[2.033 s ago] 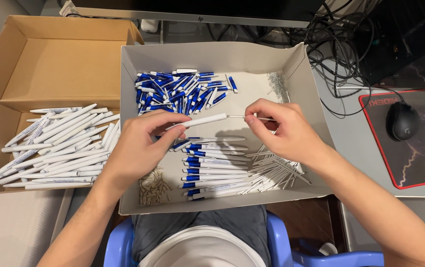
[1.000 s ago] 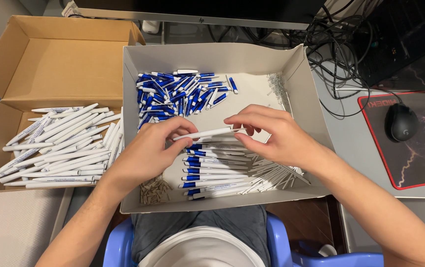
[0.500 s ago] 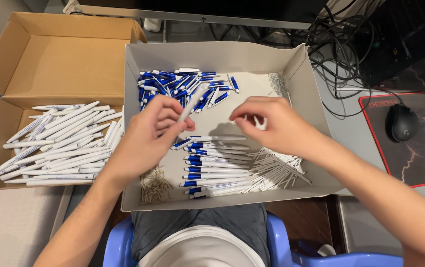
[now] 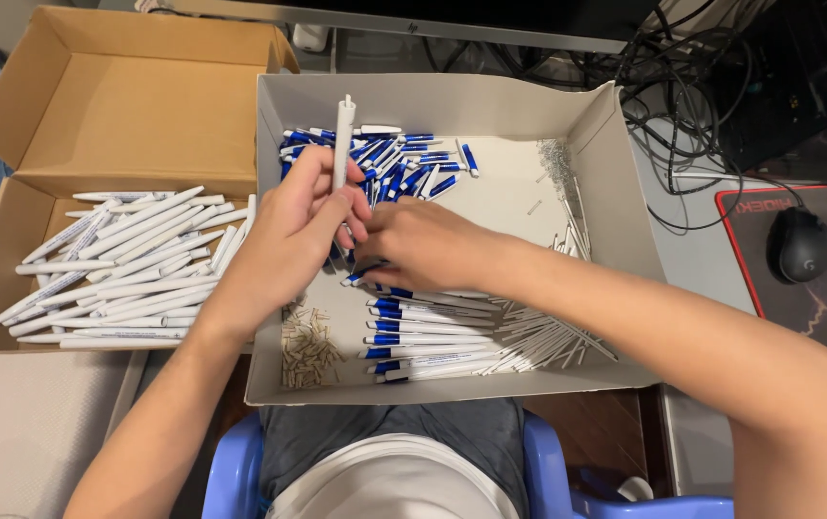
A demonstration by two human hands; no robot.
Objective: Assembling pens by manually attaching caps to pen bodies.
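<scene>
My left hand point(image 4: 293, 226) holds a white pen barrel point(image 4: 341, 144) upright over the grey cardboard tray point(image 4: 605, 163). My right hand point(image 4: 413, 245) meets it at the barrel's lower end, fingertips pinched there; what they pinch is hidden. Behind the hands lies a heap of blue pen caps point(image 4: 404, 159). In front lies a row of white pens with blue ends point(image 4: 423, 336) and thin white refills point(image 4: 548, 341). A small pile of tan pieces point(image 4: 309, 348) sits at the tray's near left.
An open brown cardboard box point(image 4: 96, 106) at left holds several finished white pens point(image 4: 125, 269). A black mouse point(image 4: 798, 245) rests on a red-edged mat point(image 4: 817, 288) at right. Tangled black cables point(image 4: 692, 106) lie behind the tray. A blue chair point(image 4: 240, 471) is under me.
The barrel was held level between both hands; my left hand has turned it upright, and my right hand has moved left to its lower end.
</scene>
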